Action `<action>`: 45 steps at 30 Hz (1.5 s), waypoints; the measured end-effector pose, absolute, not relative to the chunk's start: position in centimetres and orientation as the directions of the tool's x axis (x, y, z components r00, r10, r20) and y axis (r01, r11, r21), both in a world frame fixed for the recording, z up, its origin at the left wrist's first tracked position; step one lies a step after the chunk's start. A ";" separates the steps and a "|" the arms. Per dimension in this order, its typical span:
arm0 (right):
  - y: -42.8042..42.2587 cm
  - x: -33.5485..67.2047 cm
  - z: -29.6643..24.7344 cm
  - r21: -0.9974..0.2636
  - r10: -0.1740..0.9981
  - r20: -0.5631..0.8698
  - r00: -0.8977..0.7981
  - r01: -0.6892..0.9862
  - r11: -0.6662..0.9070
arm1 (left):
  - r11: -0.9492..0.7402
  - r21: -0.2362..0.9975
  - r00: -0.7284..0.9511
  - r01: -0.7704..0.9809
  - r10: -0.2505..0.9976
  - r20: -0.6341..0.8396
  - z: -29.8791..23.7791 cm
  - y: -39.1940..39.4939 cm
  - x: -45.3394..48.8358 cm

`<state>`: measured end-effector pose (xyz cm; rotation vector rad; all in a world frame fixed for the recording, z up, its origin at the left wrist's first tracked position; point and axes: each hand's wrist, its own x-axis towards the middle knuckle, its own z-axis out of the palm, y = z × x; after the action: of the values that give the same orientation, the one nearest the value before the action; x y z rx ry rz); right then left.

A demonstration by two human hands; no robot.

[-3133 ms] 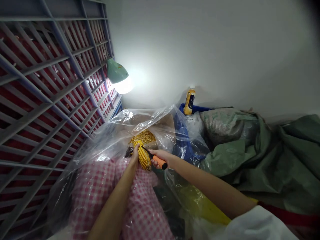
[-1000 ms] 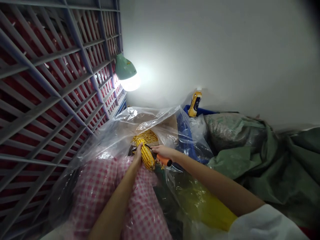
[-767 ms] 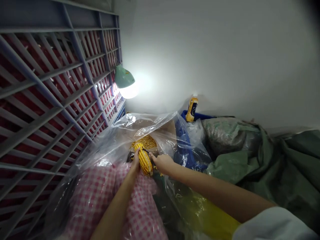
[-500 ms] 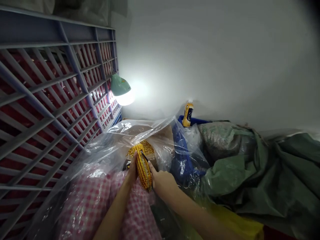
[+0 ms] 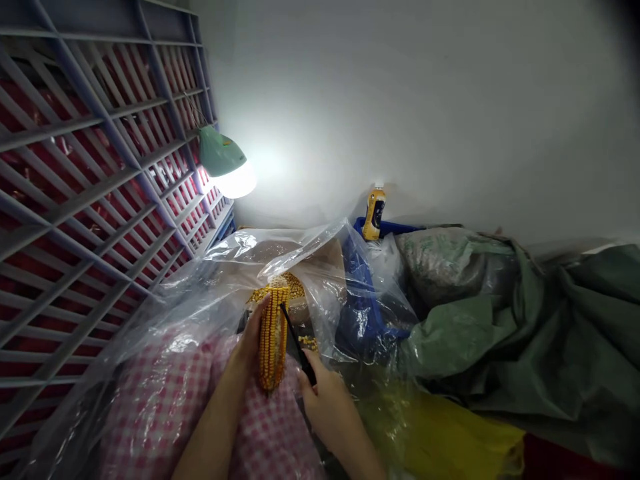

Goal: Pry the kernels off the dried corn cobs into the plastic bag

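An ear of corn (image 5: 273, 343) is upright in my left hand (image 5: 251, 333), whose fingers wrap its left side. A pale strip without kernels runs along its right side. In my right hand (image 5: 320, 387) is a slim black tool like a screwdriver (image 5: 295, 335), gripped by its handle; its tip touches the ear near the upper end. Behind the ear, loose yellow corn kernels (image 5: 295, 287) lie in the cardboard box (image 5: 330, 261), partly hidden under clear plastic sheeting (image 5: 225, 267). More kernels show below, beside the tool.
A lit green lamp (image 5: 223, 160) hangs from the slatted purple crate (image 5: 110, 120) on the left. A yellow bottle (image 5: 374, 213) stands at the blue bin (image 5: 360, 293). Green tarpaulin (image 5: 500, 360) and a yellow cloth (image 5: 450, 433) lie right. Pink checked fabric (image 5: 155, 413) lies under the plastic.
The ear has turned more upright. My right hand has moved down and away from it, so more of the black tool shows. The whole view has shifted slightly.
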<state>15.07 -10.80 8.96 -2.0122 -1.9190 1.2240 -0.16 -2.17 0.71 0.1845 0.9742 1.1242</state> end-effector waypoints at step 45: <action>-12.9 11.6 7.7 -0.543 0.836 -0.543 -0.072 0.790 -0.285 | 0.588 0.555 0.115 -0.588 0.741 -0.662 0.8 -1.9 0.1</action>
<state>11.60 -12.86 7.72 -2.1013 -1.8443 1.3076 0.12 -1.95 0.83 0.1697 1.0787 0.9802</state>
